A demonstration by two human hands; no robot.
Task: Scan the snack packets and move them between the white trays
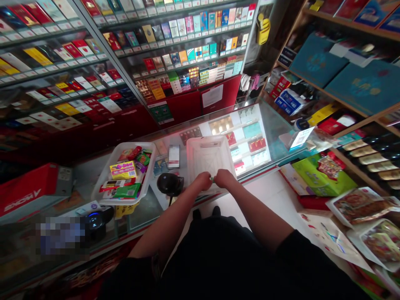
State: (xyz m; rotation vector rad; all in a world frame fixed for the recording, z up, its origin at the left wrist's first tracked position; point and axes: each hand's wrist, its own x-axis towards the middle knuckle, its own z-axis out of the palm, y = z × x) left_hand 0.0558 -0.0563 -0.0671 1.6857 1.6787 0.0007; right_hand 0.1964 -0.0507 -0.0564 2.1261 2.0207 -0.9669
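Observation:
Both hands meet at the near edge of a white plastic basket (pixel 209 156) on the glass counter. My left hand (pixel 203 181) is closed, and so is my right hand (pixel 223 178). Between them shows a small green bit of something too small to name. Nothing is seen inside the white basket. To its left, a second white basket (pixel 99 183) holds several colourful snack packets (pixel 123 170). A black scanner (pixel 169 184) stands beside my left forearm, with a small white-screened device (pixel 173 157) behind it.
Glass shelves of small boxes (pixel 187 54) rise behind the counter (pixel 271 137). A red box (pixel 34 189) and a dark device with a blue light (pixel 95 220) sit at the left. Green cartons (pixel 318 175) and packaged food trays (pixel 359 204) stand at the right.

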